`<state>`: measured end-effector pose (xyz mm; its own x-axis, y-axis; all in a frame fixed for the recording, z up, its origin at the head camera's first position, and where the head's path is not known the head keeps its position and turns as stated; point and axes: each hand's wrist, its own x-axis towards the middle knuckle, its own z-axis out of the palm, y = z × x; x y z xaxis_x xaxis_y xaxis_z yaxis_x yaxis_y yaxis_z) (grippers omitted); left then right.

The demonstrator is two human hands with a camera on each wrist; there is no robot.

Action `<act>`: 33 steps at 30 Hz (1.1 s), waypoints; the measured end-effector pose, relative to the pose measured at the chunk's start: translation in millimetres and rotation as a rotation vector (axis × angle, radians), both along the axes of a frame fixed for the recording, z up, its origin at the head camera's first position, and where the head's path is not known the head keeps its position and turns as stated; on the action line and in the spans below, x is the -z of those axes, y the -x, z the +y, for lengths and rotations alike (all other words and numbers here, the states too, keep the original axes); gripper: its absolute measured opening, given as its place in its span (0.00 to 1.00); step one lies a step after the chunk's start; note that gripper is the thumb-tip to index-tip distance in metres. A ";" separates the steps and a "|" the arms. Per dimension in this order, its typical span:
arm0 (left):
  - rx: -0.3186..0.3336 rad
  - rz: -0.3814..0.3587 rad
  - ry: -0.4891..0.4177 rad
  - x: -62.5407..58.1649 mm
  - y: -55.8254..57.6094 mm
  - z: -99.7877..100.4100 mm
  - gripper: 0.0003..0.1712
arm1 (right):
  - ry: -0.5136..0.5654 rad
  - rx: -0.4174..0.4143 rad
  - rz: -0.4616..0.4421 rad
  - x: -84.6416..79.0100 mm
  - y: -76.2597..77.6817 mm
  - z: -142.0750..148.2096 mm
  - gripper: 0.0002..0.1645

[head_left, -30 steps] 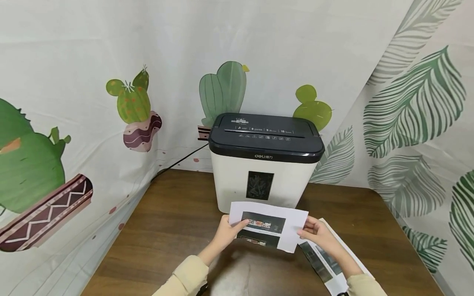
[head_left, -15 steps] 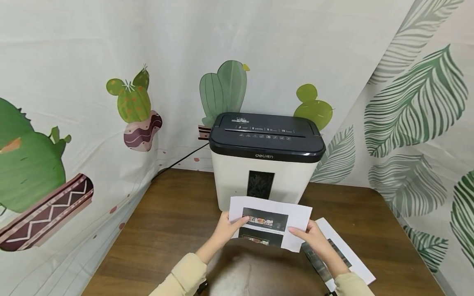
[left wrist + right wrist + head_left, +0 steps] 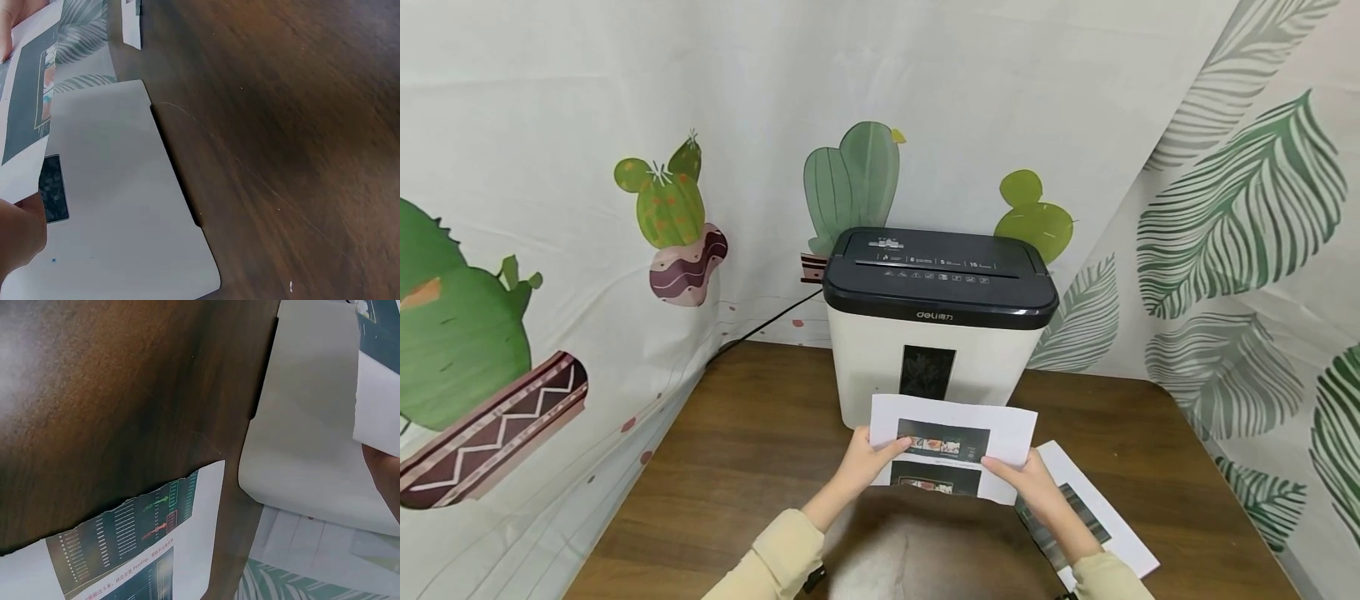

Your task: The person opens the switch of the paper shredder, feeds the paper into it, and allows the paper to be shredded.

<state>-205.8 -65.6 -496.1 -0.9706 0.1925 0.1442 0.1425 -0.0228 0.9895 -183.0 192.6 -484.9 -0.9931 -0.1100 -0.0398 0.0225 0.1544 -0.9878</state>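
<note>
Both hands hold a printed sheet of paper (image 3: 955,408) in front of the shredder (image 3: 940,321), below its top slot. Dark picture blocks are printed on the sheet, and its lower edge looks torn. My left hand (image 3: 862,465) pinches the left side, thumb on the printed face. At the right side my right hand (image 3: 1033,485) does the same, with its other fingers hidden behind the paper. In the left wrist view the left hand (image 3: 22,234) grips one end of the sheet. Only part of the right hand (image 3: 384,478) shows in the right wrist view.
Another printed piece of paper (image 3: 1123,529) with a torn edge (image 3: 125,503) lies on the wooden table (image 3: 737,467), partly under the right forearm. A black cable (image 3: 767,323) runs left from the shredder. A patterned cloth (image 3: 760,83) hangs behind.
The held sheet has risen slightly and shifted right. My right thumb has moved farther in over the sheet. The right forearm has moved left, uncovering more of the paper on the table.
</note>
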 end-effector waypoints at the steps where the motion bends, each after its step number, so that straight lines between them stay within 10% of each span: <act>1: 0.006 -0.002 -0.003 0.2 -0.1 -0.7 0.12 | -0.005 0.010 -0.002 -0.1 -0.4 -0.7 0.22; 13: 0.038 0.098 0.064 -20.0 -10.9 -12.0 0.11 | -0.052 0.039 -0.001 0.9 -1.3 -6.3 0.22; 26: -0.002 0.251 0.180 -16.2 4.6 -23.1 0.08 | -0.058 -0.040 0.145 -14.3 -2.1 -6.6 0.18; 33: -0.009 0.216 0.237 -28.3 6.6 -26.0 0.08 | -0.058 -0.059 0.171 -25.6 -0.9 -3.8 0.17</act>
